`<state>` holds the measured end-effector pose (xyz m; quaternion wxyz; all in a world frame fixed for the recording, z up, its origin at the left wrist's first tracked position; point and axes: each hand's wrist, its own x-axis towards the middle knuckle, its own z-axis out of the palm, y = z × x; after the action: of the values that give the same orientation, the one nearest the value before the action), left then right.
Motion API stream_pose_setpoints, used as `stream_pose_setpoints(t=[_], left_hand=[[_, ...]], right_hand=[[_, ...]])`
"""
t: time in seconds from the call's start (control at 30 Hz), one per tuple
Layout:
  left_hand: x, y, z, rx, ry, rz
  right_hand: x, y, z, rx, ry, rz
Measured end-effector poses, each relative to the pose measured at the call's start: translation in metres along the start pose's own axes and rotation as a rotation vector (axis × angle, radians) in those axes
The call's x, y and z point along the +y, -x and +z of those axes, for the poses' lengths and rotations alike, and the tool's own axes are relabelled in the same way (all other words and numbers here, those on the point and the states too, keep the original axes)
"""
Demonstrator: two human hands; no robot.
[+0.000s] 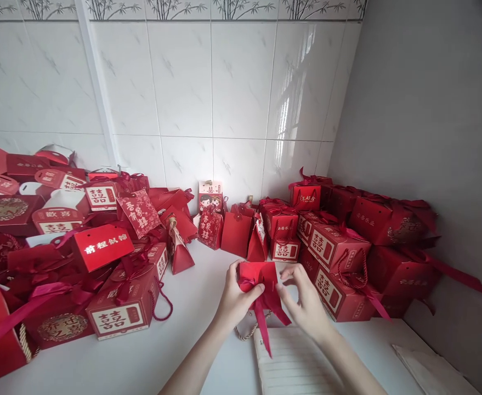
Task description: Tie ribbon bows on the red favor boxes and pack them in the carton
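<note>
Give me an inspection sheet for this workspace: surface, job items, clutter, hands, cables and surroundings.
Surface: white tabletop, lined notebook lying on it.
Job items: small red box, crimson ribbon hanging from it.
Clutter: red gift boxes piled at left and right, more between them at the back.
Hands: left hand holds the box; right hand beside it, contact unclear.
Cables: nothing seen.
Surroundings: white tiled wall behind, grey wall at right.

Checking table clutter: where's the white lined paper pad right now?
Bottom of the head view, just right of centre: the white lined paper pad lies on the white table, below the red paper box in the left hand.
</note>
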<state>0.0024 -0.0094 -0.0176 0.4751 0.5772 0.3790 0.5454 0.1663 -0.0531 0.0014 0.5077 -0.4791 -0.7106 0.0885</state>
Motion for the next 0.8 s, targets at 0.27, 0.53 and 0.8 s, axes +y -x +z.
stream_pose_setpoints(t=[0.27,0.53,0.8], left_hand=[[0.012,0.002,0.001,-0.037,-0.059,-0.090],[0.011,0.002,-0.001,-0.121,-0.086,-0.067],[0.014,0.003,0.000,-0.090,-0.092,-0.049]], right_hand=[[0.014,-0.002,-0.014,-0.669,-0.223,0.387],[0.017,-0.004,-0.013,-0.695,-0.347,0.403],[0.021,-0.006,-0.016,-0.843,-0.372,0.414]])
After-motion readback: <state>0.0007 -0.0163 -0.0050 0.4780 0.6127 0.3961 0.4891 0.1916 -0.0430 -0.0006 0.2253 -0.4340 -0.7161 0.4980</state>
